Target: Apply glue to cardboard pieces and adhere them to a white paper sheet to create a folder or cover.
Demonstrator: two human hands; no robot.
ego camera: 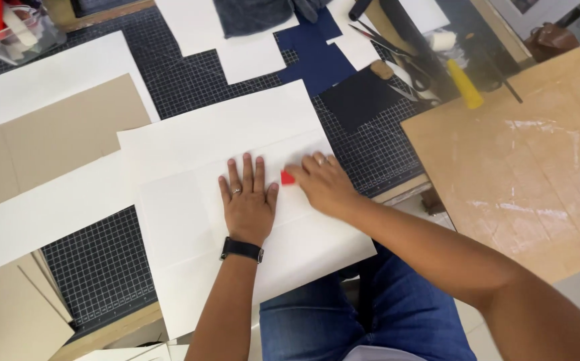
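I see the left hand (248, 197) flat on the white sheet (236, 200), fingers spread, palm down, pressing near the sheet's middle; ring on one finger, black watch (241, 249) at the wrist. Right hand (323, 184) sits just beside it on the same sheet, fingers curled together on a small red tool (287, 178), which lies between the two hands and touches the paper. The sheet lies over the front edge of the bench, on a black gridded cutting mat (103, 261), and overhangs towards my lap. Left of it: a brown card (49, 137) with white strips above and below. Towards the back edge: more white paper, navy pieces (317, 57), a black square (357, 97), scissors (410, 73). Yellow cone-shaped thing (465, 85) near the back right. A bare wooden board (524, 154) covers the right side, well apart from the hands. Clear tub (16, 30) at the back left corner.
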